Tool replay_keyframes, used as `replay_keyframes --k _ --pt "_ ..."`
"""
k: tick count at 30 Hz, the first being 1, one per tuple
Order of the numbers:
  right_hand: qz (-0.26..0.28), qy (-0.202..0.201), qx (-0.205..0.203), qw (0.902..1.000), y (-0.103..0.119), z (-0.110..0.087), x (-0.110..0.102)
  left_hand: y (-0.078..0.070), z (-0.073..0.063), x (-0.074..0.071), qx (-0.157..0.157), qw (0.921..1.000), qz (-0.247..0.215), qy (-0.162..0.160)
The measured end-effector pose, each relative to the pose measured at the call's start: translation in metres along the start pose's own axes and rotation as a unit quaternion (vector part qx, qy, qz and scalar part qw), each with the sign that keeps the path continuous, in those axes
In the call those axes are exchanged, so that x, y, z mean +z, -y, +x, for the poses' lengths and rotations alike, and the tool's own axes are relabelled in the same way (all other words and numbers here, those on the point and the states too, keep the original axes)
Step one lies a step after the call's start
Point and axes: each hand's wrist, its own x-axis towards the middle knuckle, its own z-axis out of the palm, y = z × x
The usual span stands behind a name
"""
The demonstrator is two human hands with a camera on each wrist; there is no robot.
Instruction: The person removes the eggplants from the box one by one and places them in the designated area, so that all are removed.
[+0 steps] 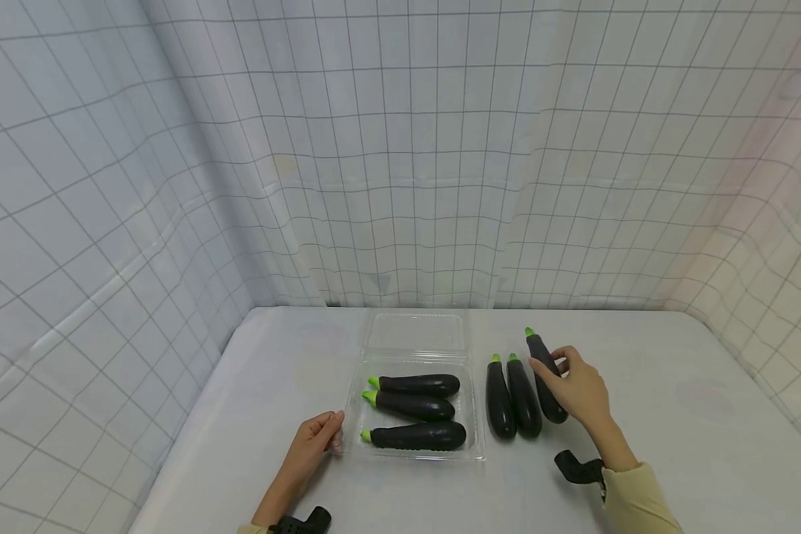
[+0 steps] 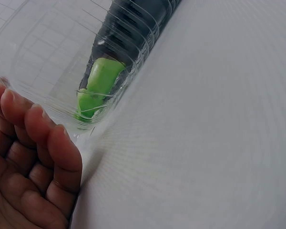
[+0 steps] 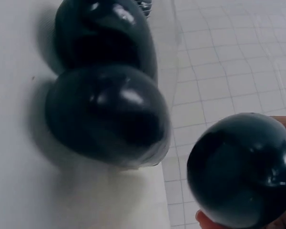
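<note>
My right hand (image 1: 579, 386) grips a dark eggplant (image 1: 539, 354) around its middle, its green stem pointing away from me. In the right wrist view the rounded end of this eggplant (image 3: 240, 169) faces the camera, raised off the table. Just left of it, two more eggplants (image 1: 499, 400) lie side by side. A clear plastic container (image 1: 477, 437) lies with its lid (image 1: 414, 332) folded back, holding three eggplants (image 1: 414, 436) with stems to the left. My left hand (image 1: 315, 439) holds the container's left edge, curled fingers (image 2: 64, 150) at the rim; its thumb is hidden in the left wrist view.
A white-covered table (image 1: 681, 415) carries everything. White curtains (image 1: 414, 148) with a grid pattern hang behind it and along both sides. Each wrist wears a black camera mount (image 1: 579, 469).
</note>
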Motion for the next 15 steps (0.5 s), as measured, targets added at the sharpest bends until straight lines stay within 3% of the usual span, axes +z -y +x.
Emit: replay_keyframes --k 15 --pt "-0.036 0.063 0.039 0.9966 -0.019 -0.003 0.009 0.0 0.001 0.0 -0.011 0.9999 -0.008 -0.003"
